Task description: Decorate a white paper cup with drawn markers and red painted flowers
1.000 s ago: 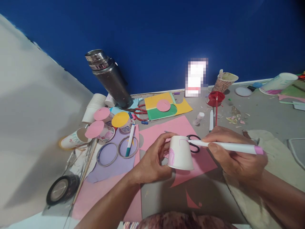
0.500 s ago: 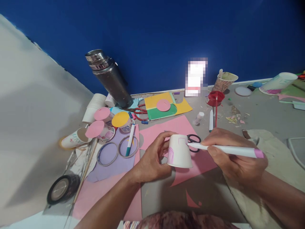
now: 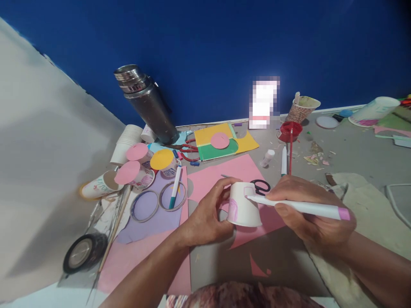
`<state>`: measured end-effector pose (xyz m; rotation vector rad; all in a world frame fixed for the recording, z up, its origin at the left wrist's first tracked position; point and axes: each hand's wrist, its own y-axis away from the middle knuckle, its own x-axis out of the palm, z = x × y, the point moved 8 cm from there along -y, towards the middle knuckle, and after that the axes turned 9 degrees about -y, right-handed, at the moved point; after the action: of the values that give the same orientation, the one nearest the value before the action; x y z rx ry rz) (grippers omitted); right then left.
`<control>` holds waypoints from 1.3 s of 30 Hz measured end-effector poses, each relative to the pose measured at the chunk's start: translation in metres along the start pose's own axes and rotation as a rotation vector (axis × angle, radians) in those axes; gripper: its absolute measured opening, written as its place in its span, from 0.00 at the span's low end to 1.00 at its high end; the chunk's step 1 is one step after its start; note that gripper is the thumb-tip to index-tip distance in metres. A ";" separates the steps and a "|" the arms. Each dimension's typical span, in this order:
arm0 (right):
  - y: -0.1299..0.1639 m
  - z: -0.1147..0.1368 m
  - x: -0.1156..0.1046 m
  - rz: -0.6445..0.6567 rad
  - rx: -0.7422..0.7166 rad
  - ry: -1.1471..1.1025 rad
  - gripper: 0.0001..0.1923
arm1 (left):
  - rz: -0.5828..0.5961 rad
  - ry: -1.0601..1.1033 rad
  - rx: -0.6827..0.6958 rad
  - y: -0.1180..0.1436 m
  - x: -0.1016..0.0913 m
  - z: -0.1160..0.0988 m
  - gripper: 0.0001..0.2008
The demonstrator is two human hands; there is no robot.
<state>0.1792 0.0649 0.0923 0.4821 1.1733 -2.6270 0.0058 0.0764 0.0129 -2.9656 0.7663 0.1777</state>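
Note:
A white paper cup [image 3: 242,209], upside down and a little tilted, is gripped at its left side by my left hand [image 3: 210,214]. It bears a pink scribbled arch at the lower left and a small pink outline near its top. My right hand [image 3: 311,209] holds a white marker with a pink end [image 3: 308,208], its tip against the cup just under that outline. Behind the cup, black-handled scissors [image 3: 262,186] lie partly hidden on a pink paper sheet [image 3: 231,171].
At left stand decorated cups topped with pink and yellow discs [image 3: 162,159], two tape rings [image 3: 144,207] and a teal-tipped marker [image 3: 175,188]. A dark flask [image 3: 150,107] leans against the blue wall. A red paint pot [image 3: 289,131] with a brush and a glue stick [image 3: 267,158] sit farther back.
The marker tip has moved left and slightly down across the cup, and the pink outline has grown. The cup has shifted slightly to the right in my left hand.

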 end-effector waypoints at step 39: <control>0.012 -0.014 -0.012 -0.139 0.003 -0.001 0.10 | 0.010 0.061 0.054 0.001 -0.001 0.005 0.41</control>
<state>0.1969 0.0677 0.0799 0.4134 1.2446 -2.7453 0.0038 0.0763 0.0082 -2.9292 0.7799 0.0670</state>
